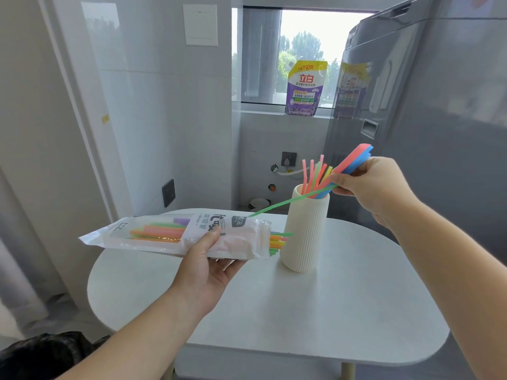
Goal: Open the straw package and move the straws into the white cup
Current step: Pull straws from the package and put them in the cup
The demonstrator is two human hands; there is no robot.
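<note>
Head view: one wide-angle frame, looking down over both forearms.
Left hand (pixel 204 266): was held palm-up above the bench, thumb on top and fingers underneath, closed around the straw package.
Straw package (pixel 175 235): lay roughly level in the left hand's grip, its sealed end pointing out to that hand's left and its open end to that hand's right, close to the white cup.
Straws in the package (pixel 277 241): orange, yellow, green and pink ends stuck out of the open mouth, just beside the cup's wall; whether they touched it I could not tell.
Right hand (pixel 367 185): was raised above and just right of the cup's rim, fingers pinched shut on a small bunch of straws.
Held bunch (pixel 354 160): pink and blue straws ran up and away past the right hand's fingers, their lower ends dipping towards the cup's mouth.
Green straw (pixel 288 201): one long straw slanted from the right hand's fingertips down and left, across the front of the cup's rim, its tip over the package.
White cup (pixel 304 234): a ribbed, tall cup stood upright on the bench, between the two hands, below the right one.
Straws in the cup (pixel 312 174): several pink, orange, green and yellow ones stood fanned out of its mouth.
Bench (pixel 329 311): white and rounded, beneath both hands.
</note>
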